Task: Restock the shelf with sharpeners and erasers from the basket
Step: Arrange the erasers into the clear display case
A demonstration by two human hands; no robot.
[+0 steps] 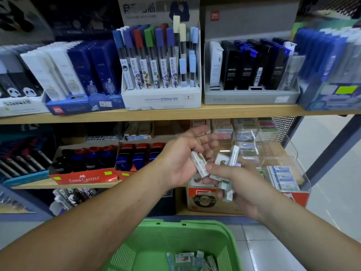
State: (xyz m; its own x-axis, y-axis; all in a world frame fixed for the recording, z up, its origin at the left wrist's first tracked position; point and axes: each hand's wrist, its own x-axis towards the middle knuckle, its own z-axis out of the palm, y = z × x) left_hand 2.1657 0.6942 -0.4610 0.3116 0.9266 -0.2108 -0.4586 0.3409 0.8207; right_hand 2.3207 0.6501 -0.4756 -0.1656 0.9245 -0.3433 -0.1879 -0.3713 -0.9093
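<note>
Above the basket (205,237), the right hand (240,182) clutches a bundle of erasers (222,161) as ready supply. Just left of that grip, the left hand (179,159), fingers blurred, touches a single eraser (199,164); whether it grips, I cannot tell.

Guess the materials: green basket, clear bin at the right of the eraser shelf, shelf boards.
Green basket: moulded plastic, semi-matte, going by the slotted walls and rounded rim.
Clear bin: probably acrylic, glossy, with see-through walls and bright glints along the edges.
Shelf board: wood-look, matte, light tan. Can't tell whether it is solid wood or laminate.
</note>
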